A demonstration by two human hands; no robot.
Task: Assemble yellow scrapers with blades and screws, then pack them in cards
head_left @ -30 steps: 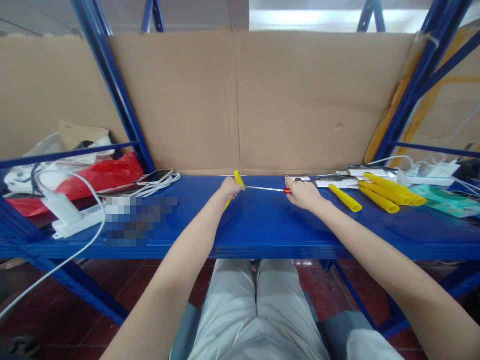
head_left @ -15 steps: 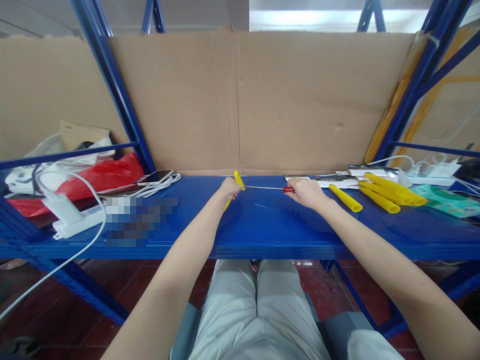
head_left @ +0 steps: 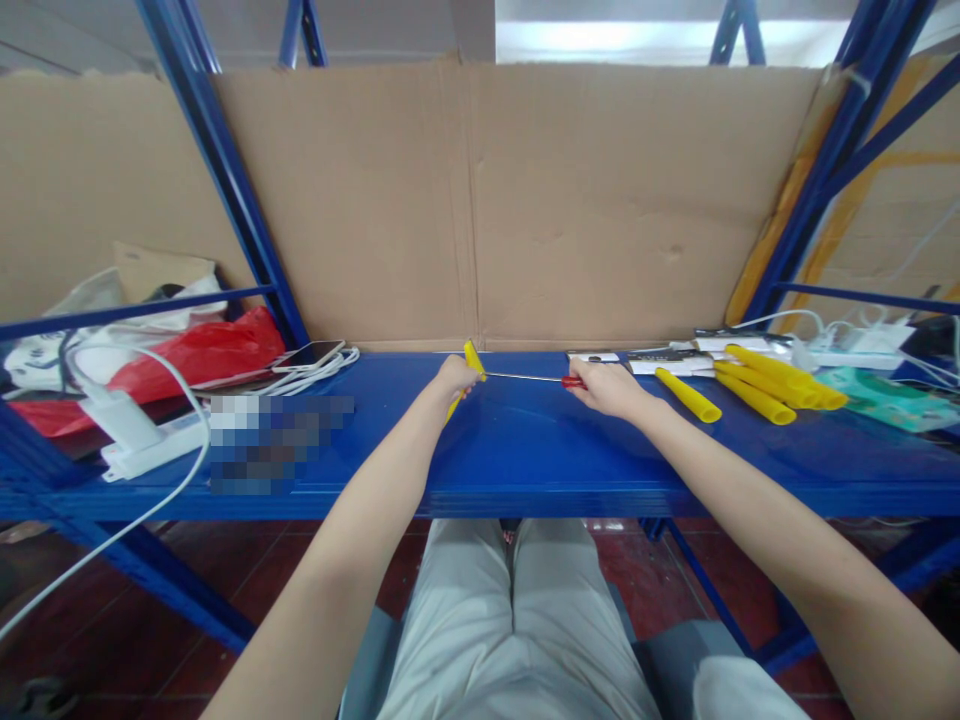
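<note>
Held in my left hand (head_left: 456,377) is a yellow utility knife-like tool (head_left: 474,359); its exact kind is hard to make out, since my fingers cover its middle. My right hand (head_left: 604,386) is closed around the red handle of a screwdriver (head_left: 525,377). The thin metal shaft points left and its tip meets the yellow tool by my left fingers. Both hands are just above the blue shelf (head_left: 510,440). To the right of my right hand lies a yellow tube (head_left: 688,396).
Several more yellow tubes (head_left: 757,393) lie at the right, near flat black-and-white packages (head_left: 667,358) and a green packet (head_left: 892,398). A white power strip (head_left: 154,447), coiled white cable (head_left: 319,370) and red bag (head_left: 210,352) are at the left. A cardboard sheet (head_left: 600,200) stands behind.
Almost nothing differs. The whole view has shifted very slightly, and both hands keep the same hold on the yellow tool and the screwdriver.
</note>
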